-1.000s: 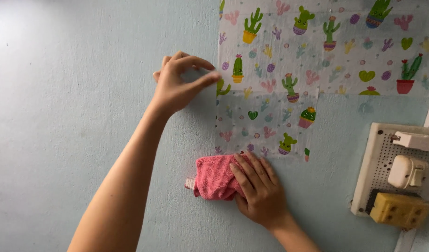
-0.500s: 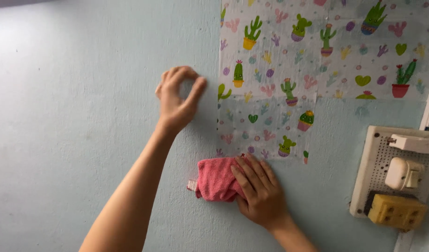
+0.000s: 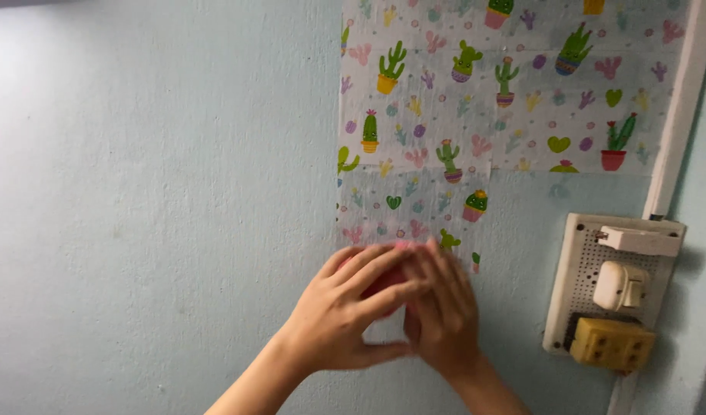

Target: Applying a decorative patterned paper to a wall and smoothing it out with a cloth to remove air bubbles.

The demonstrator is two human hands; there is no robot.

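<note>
Both my hands meet low on the pale blue wall [image 3: 153,192], just under the bottom edge of a cactus-print sheet [image 3: 483,115] stuck to it. My left hand [image 3: 345,307] lies with its fingers curled over a pink cloth [image 3: 385,281], of which only a small reddish patch shows between the fingers. My right hand [image 3: 443,307] presses against the same spot from the right, fingers pointing up and overlapping the left fingertips. The sheet's lower strip [image 3: 414,207] looks thinner, with the blue wall showing through.
A white perforated socket panel [image 3: 580,292] is mounted at the right, carrying a white plug [image 3: 622,284] and a yellow adapter [image 3: 610,343]. A white vertical trim [image 3: 679,107] runs up the wall above it. Bare blue wall fills the left.
My left hand left the sheet's left edge and came down onto the pink cloth beside my right hand. The cloth is now mostly covered. The view has shifted lower.
</note>
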